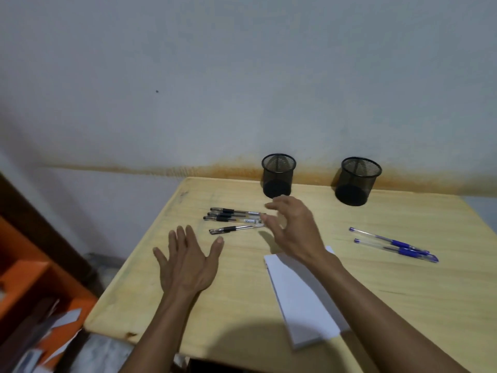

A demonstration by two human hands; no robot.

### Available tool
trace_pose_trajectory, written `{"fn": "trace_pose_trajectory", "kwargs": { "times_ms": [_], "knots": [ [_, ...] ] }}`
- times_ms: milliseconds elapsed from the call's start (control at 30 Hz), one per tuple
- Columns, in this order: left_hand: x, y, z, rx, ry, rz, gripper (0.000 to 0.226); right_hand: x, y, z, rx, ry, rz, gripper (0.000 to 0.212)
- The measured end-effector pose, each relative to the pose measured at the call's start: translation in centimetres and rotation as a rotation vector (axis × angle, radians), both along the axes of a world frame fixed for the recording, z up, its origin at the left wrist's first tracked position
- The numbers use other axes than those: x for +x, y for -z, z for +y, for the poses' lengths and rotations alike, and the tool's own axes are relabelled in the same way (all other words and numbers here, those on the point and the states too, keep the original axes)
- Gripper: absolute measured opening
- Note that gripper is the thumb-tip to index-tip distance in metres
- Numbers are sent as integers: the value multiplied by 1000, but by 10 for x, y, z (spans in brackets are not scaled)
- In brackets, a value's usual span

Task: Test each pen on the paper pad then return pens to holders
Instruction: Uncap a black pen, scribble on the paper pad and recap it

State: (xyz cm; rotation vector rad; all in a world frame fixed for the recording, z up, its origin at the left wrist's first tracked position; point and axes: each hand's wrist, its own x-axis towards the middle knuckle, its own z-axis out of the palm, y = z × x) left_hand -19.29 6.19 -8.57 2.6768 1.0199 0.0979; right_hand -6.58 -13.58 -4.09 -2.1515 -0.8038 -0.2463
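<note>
The worktop [242, 289] is a pale yellow wooden board with a light grain, and its far edge stands against a grey-white wall [242, 76]. Along the bottom of the wall runs an orange-brown stain [228, 169], just above the worktop. To the left of the worktop, lower down, there is an orange shelf [32, 286] with some papers in it.

The left hand [187, 265] is spread flat and open above the worktop, with nothing in it. The right hand [294, 230] hovers with its fingers [270, 220] loosely curled and apart, and it holds nothing too.

Four black pens [234, 219] lie side by side just left of the right fingers, and the ends of the pens almost touch the fingertips. Beyond the right fingers, at the wall, stands a black mesh pen holder [278, 175]; a second mesh pen holder [357, 181] stands further right. Both look empty. Two blue pens [394, 244] lie well to the right of the right hand. The white paper pad [304, 300] lies under the right wrist and forearm, near the front of the worktop, turned at an angle.
</note>
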Motion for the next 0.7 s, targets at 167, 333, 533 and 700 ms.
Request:
{"fn": "trace_pose_trajectory", "kwargs": {
  "times_ms": [167,333,533,700],
  "knots": [
    [0,-1,1,25,3,50,102,3,15,49,-344,-95,-45,29],
    [1,-2,2,30,1,50,99,5,19,63,-469,-72,-121,23],
    [1,-2,4,21,3,30,99,2,22,67,-465,-61,-174,16],
    [-2,-1,7,16,21,-51,94,-10,8,45,-339,-9,-200,12]
  ]
}}
